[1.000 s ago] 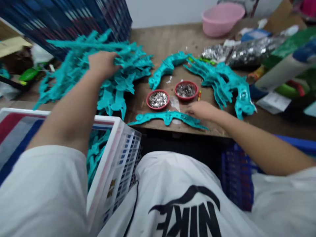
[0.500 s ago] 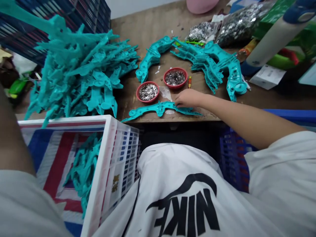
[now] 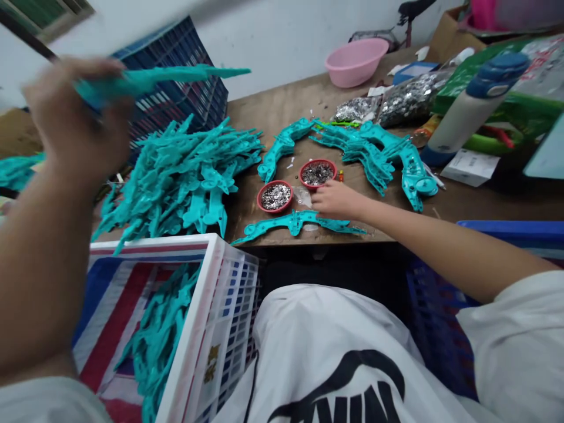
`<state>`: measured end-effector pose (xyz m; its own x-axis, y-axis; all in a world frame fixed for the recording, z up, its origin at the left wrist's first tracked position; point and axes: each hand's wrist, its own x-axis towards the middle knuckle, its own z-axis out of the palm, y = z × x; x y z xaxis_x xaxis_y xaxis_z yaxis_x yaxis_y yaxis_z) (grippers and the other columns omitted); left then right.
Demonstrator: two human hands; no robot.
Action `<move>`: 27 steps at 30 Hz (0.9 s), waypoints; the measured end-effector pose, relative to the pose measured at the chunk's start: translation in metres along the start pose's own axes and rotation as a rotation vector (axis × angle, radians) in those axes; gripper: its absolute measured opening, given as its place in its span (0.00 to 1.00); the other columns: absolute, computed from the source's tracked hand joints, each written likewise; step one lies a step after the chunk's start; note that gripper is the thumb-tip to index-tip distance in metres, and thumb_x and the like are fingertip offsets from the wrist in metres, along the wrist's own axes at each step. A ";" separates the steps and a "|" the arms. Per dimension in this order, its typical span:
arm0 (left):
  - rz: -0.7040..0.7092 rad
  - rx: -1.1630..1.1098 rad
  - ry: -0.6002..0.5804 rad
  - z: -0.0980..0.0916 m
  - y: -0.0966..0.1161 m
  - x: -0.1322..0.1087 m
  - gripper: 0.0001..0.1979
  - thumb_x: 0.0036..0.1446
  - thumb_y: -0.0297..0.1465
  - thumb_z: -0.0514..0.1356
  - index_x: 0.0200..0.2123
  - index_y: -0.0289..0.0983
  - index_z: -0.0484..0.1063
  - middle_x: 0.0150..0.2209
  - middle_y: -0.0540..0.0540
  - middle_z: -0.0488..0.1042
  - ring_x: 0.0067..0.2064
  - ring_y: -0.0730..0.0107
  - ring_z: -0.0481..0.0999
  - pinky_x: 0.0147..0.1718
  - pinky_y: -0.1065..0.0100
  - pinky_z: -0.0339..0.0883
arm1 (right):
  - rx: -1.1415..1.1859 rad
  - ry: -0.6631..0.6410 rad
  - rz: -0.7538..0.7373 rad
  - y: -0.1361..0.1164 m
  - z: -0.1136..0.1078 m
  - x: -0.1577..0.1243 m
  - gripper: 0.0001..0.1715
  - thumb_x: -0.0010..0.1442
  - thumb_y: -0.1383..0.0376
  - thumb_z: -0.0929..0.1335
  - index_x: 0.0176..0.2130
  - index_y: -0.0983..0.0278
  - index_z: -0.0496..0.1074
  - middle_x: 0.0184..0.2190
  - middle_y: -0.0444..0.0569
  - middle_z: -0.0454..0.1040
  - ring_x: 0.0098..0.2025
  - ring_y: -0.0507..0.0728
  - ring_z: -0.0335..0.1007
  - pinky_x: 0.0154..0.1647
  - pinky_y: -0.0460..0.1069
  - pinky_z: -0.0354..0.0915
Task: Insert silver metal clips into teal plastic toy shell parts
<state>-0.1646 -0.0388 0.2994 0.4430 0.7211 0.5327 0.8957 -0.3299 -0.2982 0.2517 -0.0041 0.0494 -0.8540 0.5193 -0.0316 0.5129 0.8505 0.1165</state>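
Left hand: Your left hand (image 3: 81,111) is raised at upper left, fingers closed around a turquoise part (image 3: 176,73) whose pointed end juts to the right.
Right hand: Your right hand (image 3: 338,200) is low over the bench, fingers bent downward; whether they pinch anything, or touch the piece below, cannot be told.
Bench edge: A curved turquoise piece (image 3: 295,223) lies along the near edge of the wooden bench (image 3: 264,108), right in front of you.
Red bowls: Two red bowls of small metal bits, the left (image 3: 275,197) and the right (image 3: 317,174), sit just beyond that piece.
Turquoise stock: A tangled pile (image 3: 176,182) is heaped left of the bowls; nested parts (image 3: 365,154) lie to their right.
White crate: At your left, the white crate (image 3: 207,249) holds more turquoise parts (image 3: 165,341) on a striped lining.
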 end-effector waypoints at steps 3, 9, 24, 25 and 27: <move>0.361 -0.215 0.057 0.017 0.028 -0.074 0.19 0.86 0.43 0.62 0.52 0.46 0.95 0.64 0.52 0.96 0.73 0.57 0.93 0.82 0.47 0.77 | 0.010 0.432 0.210 0.005 -0.032 -0.020 0.39 0.88 0.47 0.75 0.86 0.58 0.77 0.88 0.69 0.75 0.88 0.84 0.69 0.83 0.75 0.65; 0.559 -0.244 -0.109 0.029 0.115 -0.185 0.28 0.78 0.24 0.78 0.44 0.75 0.94 0.60 0.75 0.94 0.70 0.68 0.95 0.94 0.47 0.65 | 0.075 0.329 0.319 0.022 -0.068 -0.043 0.52 0.80 0.58 0.77 0.93 0.57 0.64 0.89 0.65 0.72 0.89 0.87 0.68 0.87 0.78 0.63; 0.246 -0.010 -0.921 0.110 0.170 -0.088 0.29 0.87 0.31 0.59 0.83 0.31 0.80 0.78 0.24 0.86 0.78 0.29 0.87 0.66 0.44 0.87 | 0.383 -0.216 0.451 -0.051 0.004 0.024 0.30 0.91 0.63 0.65 0.78 0.74 0.82 0.79 0.76 0.80 0.82 0.80 0.76 0.79 0.67 0.73; 0.211 -0.012 -0.983 0.122 0.182 -0.084 0.27 0.86 0.30 0.61 0.79 0.29 0.82 0.75 0.22 0.87 0.76 0.27 0.88 0.63 0.44 0.87 | 0.375 -0.230 0.466 -0.052 0.009 0.024 0.32 0.92 0.63 0.62 0.79 0.74 0.81 0.80 0.76 0.79 0.83 0.80 0.74 0.80 0.68 0.73; 0.141 -0.021 -1.064 0.143 0.199 -0.080 0.23 0.85 0.30 0.64 0.75 0.28 0.84 0.71 0.19 0.88 0.70 0.25 0.92 0.60 0.44 0.88 | 0.374 -0.261 0.477 -0.052 0.015 0.021 0.34 0.95 0.60 0.60 0.83 0.73 0.78 0.83 0.75 0.77 0.85 0.79 0.72 0.81 0.69 0.73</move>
<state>-0.0277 -0.0748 0.0843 0.2897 0.8325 -0.4722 0.8439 -0.4550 -0.2844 0.2089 -0.0360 0.0277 -0.5000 0.8096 -0.3073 0.8660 0.4687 -0.1742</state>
